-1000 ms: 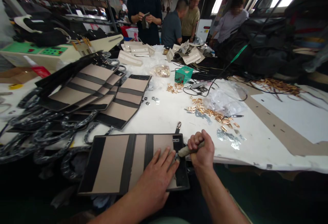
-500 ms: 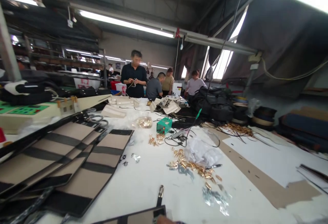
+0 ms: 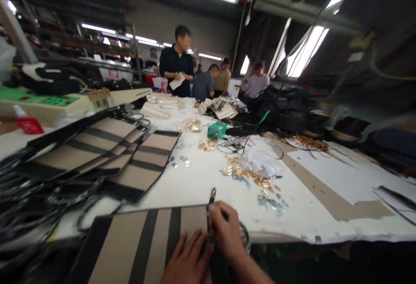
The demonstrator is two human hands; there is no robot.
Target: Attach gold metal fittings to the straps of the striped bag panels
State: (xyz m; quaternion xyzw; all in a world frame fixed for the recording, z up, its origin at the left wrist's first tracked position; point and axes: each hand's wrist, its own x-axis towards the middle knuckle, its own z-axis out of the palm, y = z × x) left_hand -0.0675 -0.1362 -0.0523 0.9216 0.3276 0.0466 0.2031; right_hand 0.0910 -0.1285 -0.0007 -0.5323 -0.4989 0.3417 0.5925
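A beige panel with black stripes (image 3: pixel 130 245) lies at the table's near edge. My left hand (image 3: pixel 188 256) rests spread on its right part, fingers apart. My right hand (image 3: pixel 227 232) is closed at the panel's right edge, fingers pinched by a black strap with a metal clip (image 3: pixel 212 195) that sticks out past the top edge. What the pinch holds is hidden by the fingers. A patterned cord (image 3: pixel 245 237) curves out to the right of my right hand.
Striped panels (image 3: pixel 152 154) are stacked at the left, with patterned cords beside them. Gold metal pieces (image 3: pixel 240 169), a plastic bag (image 3: pixel 261 160) and a green box (image 3: pixel 216 131) lie mid-table. White paper (image 3: pixel 341 173) is at the right. Several people stand beyond the table.
The view has tilted down, showing more of the near panel. Both my hands are now in view on it; before, only a bit of one showed. A person across the table has turned their head.
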